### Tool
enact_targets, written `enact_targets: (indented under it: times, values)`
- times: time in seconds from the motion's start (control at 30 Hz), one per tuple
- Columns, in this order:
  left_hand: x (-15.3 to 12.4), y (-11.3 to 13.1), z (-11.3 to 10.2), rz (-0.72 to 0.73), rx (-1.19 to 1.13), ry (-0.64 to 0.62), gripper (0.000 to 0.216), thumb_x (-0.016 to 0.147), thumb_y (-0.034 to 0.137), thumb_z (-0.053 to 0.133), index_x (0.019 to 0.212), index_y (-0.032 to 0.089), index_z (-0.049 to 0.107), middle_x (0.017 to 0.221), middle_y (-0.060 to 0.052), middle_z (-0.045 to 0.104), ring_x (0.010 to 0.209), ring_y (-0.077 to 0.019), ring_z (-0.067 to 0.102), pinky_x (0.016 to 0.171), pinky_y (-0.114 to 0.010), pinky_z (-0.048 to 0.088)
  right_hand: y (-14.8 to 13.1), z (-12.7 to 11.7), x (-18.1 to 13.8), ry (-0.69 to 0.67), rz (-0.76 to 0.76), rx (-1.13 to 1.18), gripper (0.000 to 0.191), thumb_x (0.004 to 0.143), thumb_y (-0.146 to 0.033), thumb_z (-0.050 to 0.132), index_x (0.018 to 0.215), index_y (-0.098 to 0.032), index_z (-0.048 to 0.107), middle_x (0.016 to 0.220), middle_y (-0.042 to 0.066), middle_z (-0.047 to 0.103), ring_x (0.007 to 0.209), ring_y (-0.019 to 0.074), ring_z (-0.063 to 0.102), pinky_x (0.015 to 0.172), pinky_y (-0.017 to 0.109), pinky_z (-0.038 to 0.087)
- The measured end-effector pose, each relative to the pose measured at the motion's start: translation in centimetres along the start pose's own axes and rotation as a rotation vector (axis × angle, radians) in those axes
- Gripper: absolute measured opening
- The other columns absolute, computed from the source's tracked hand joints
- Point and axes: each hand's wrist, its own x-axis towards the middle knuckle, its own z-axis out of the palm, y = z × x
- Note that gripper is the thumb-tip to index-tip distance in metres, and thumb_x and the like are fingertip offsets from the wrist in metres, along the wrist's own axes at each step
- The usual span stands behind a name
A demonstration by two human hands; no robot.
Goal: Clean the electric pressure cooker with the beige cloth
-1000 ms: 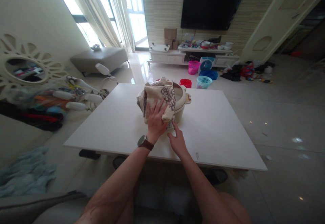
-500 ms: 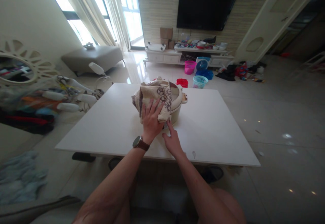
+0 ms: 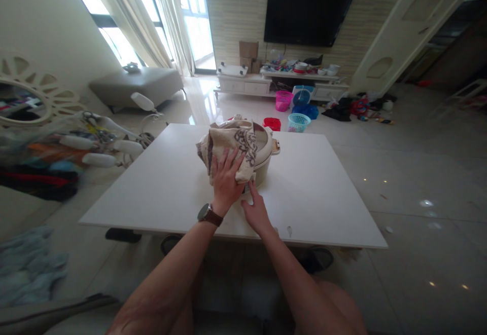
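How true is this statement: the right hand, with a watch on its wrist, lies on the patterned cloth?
Wrong hand: the head view shows the left hand, with a watch on its wrist, lying on the patterned cloth.

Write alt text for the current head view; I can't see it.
The left hand lies spread on a patterned cloth partly covering a cream pot on a white table; the right hand points at the pot's front. A dark television hangs beyond.
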Motion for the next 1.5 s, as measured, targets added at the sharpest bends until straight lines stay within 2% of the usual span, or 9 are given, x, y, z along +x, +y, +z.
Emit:
enact_targets:
  times: [0.43, 0.53, 0.73, 0.9, 1.17, 1.5]
  values:
    - [0.02, -0.1, 0.06, 0.008, 0.0, 0.005, 0.064, 0.094, 0.033, 0.058, 0.157, 0.024, 0.06, 0.166, -0.009, 0.054, 0.163, -0.0331, 0.036, 0.138, -0.056, 0.007, 0.12, 0.07, 0.01, 0.003, -0.007, 0.019, 0.088, 0.077, -0.013, 0.061, 0.163, -0.023, 0.048, 0.172, 0.006, 0.043, 0.162, 0.0295, 0.037, 0.132, 0.052, 0.035]
    - [0.0, -0.07, 0.0, 0.009, 0.002, 0.005, 0.064, 0.093, 0.033, 0.057, 0.157, 0.024, 0.06, 0.166, -0.008, 0.053, 0.163, -0.0327, 0.036, 0.138, -0.055, 0.006, 0.05, 0.03, 0.03, -0.006, -0.008, 0.021, 0.088, 0.077, -0.014, 0.06, 0.163, -0.02, 0.048, 0.173, 0.007, 0.041, 0.163, 0.0291, 0.037, 0.133, 0.051, 0.032]
    - [0.0, -0.01, 0.01, -0.01, -0.008, -0.003, 0.063, 0.094, 0.034, 0.057, 0.156, 0.024, 0.061, 0.167, -0.008, 0.053, 0.163, -0.0328, 0.035, 0.138, -0.056, 0.006, 0.05, -0.03, 0.08, -0.009, -0.008, 0.011, 0.087, 0.077, -0.014, 0.06, 0.162, -0.026, 0.049, 0.172, 0.003, 0.044, 0.163, 0.0284, 0.037, 0.134, 0.052, 0.031]
    - [0.02, -0.05, 0.07, 0.001, -0.007, 0.008, 0.062, 0.095, 0.033, 0.057, 0.156, 0.024, 0.061, 0.167, -0.008, 0.053, 0.163, -0.0322, 0.035, 0.138, -0.055, 0.006, -0.08, 0.0, 0.0, -0.019, -0.017, 0.017, 0.085, 0.078, -0.014, 0.06, 0.162, -0.022, 0.05, 0.173, 0.007, 0.041, 0.163, 0.0301, 0.035, 0.132, 0.052, 0.035]
    - [-0.05, -0.14, 0.06, 0.0, 0.007, -0.01, 0.064, 0.094, 0.033, 0.058, 0.157, 0.024, 0.06, 0.168, -0.008, 0.051, 0.164, -0.0326, 0.034, 0.138, -0.055, 0.006, 0.06, 0.19, 0.0, -0.013, -0.024, 0.008, 0.088, 0.076, -0.013, 0.06, 0.163, -0.023, 0.049, 0.174, 0.006, 0.039, 0.163, 0.0286, 0.035, 0.134, 0.051, 0.031]
    - [-0.05, -0.08, -0.03, -0.012, -0.018, -0.021, 0.063, 0.094, 0.033, 0.057, 0.156, 0.023, 0.06, 0.166, -0.009, 0.054, 0.164, -0.0326, 0.034, 0.138, -0.056, 0.006, -0.35, 0.55, -0.14, -0.001, -0.004, -0.009, 0.087, 0.077, -0.013, 0.059, 0.163, -0.021, 0.049, 0.175, 0.009, 0.037, 0.162, 0.0308, 0.038, 0.133, 0.051, 0.033]
